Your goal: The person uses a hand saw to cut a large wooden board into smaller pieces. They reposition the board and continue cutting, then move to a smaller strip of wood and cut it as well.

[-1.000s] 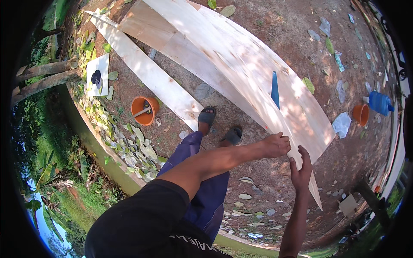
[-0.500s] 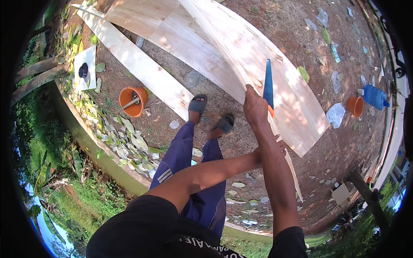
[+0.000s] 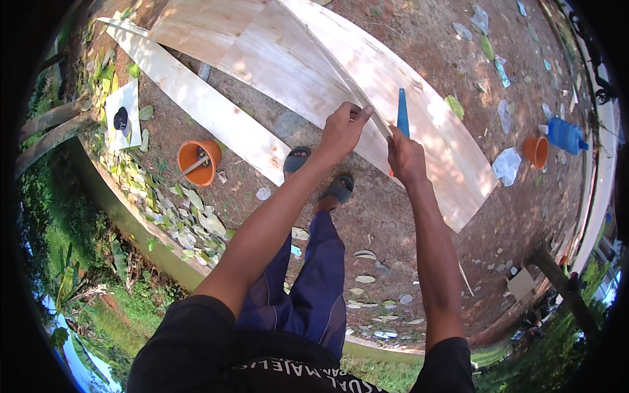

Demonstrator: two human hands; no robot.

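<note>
L hand point(image 3: 343, 133) & R hand point(image 3: 406, 157) gripping wood strip point(image 3: 379, 122); blue saw point(image 3: 402, 112) nr R.

Dappled brown ground point(image 3: 367, 226) (leaf-strewn) bears wooden boards point(image 3: 275, 72) and orange buckets point(image 3: 535, 152).

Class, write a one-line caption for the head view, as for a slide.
Outdoors, left hand and right hand hold a thin board; a blue saw lies on plywood.
</note>
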